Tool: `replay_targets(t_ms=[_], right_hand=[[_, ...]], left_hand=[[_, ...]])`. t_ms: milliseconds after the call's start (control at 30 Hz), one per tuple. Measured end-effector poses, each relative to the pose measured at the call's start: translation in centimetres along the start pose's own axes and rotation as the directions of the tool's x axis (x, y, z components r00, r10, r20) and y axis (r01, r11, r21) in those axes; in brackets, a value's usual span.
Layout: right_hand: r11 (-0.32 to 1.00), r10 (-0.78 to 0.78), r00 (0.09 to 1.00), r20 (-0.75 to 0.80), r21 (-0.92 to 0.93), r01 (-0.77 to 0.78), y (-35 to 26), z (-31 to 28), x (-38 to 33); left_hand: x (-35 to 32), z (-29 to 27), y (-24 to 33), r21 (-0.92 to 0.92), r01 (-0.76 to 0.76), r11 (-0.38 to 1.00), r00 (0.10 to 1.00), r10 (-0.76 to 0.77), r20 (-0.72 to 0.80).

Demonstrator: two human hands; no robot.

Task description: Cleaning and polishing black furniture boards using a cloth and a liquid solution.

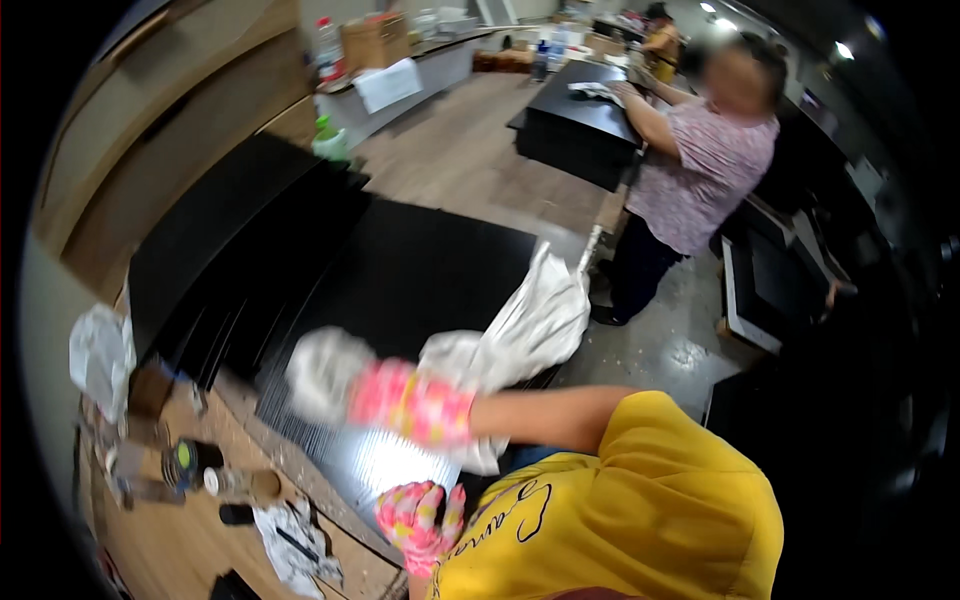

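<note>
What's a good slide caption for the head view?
Right hand in a pink-and-yellow patterned glove holding a bunched white cloth over flat black panels.

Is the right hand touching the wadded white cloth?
Touching. The head view shows the gloved right hand meeting the wadded white cloth with no gap, though both are blurred.

Floor (640,355): gleaming grey, flecked with white, out right of the grip (410,402).
Wall (55,300): pale, bending up far left of the grip.
Ledge (445,82): running along the back, well beyond the grip, loaded on top!
Bench (175,540): brown wood, left of the grip and nearer in.
Lights (843,49): blazing white, high, way off beyond and right!
</note>
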State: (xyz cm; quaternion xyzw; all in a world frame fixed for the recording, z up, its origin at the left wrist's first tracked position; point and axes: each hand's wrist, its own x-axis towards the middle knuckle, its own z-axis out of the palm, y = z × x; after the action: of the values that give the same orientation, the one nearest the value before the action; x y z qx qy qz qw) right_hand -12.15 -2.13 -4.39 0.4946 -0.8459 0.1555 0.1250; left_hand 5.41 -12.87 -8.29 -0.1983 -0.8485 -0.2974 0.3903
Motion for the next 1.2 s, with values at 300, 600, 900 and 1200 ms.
replay_targets(t_ms=[300,600,900,1200], right_hand=[[0.945,0.305,0.916,-0.261,-0.031,-0.324,19.0,-0.6,-4.9],[0.978,0.057,0.998,0.005,-0.202,-0.055,1.5,-2.9,-4.3],[0.969,0.205,0.929,-0.308,-0.072,-0.237,16.2,-4.1,-8.1],[0.983,-0.062,0.998,-0.005,-0.175,0.060,5.2,-2.1,-7.5]], left_hand=[[-0.6,-0.2,-0.1,0.072,-0.015,0.997,0.998,0.011,0.065],[-0.2,-0.6,0.2,0.116,0.095,0.989,0.992,-0.103,0.069],[-0.3,-0.5,1.2,0.175,0.169,0.970,0.983,-0.178,0.037],[-0.1,-0.4,1.4,0.173,0.200,0.965,0.979,-0.204,0.005]])
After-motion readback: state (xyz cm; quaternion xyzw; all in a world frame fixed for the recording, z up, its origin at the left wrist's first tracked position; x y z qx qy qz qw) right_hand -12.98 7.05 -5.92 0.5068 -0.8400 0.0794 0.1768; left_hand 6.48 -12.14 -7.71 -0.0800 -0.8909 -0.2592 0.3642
